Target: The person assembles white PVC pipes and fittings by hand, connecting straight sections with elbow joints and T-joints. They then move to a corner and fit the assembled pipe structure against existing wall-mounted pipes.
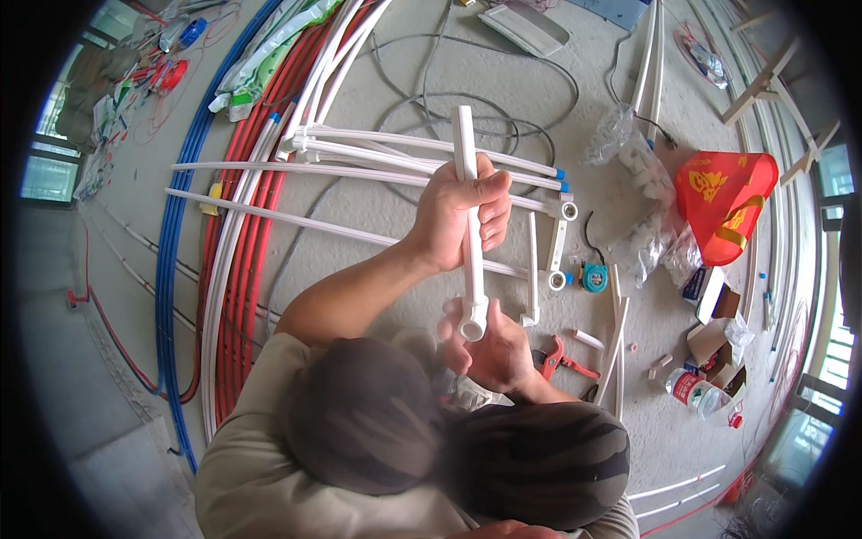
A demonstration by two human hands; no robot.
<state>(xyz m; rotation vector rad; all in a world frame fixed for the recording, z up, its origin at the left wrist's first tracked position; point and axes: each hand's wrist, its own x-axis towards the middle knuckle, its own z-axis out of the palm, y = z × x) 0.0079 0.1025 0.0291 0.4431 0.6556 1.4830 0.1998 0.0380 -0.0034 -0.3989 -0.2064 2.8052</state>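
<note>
My left hand [462,216] is closed round a white plastic pipe [473,247], held upright in front of me. On the pipe's lower end sits a white elbow fitting [473,322], its round opening facing me. Cupped behind the elbow is my right hand [503,355], fingers apart and slightly blurred; whether it touches the fitting is unclear. Beyond, on the floor, lies a joined white pipe piece [558,242] with a ringed fitting at each end. Beside it rests a shorter pipe with an elbow [532,278]. Red-handled pipe cutters [561,359] lie right of my right hand.
Bundled red pipes [235,332] and blue pipes [167,260] run along the left. Long white pipes [359,175] cross the middle floor. At right are a teal tape measure [593,278], a red bag [725,202], a plastic bottle [699,395] and open boxes [716,340].
</note>
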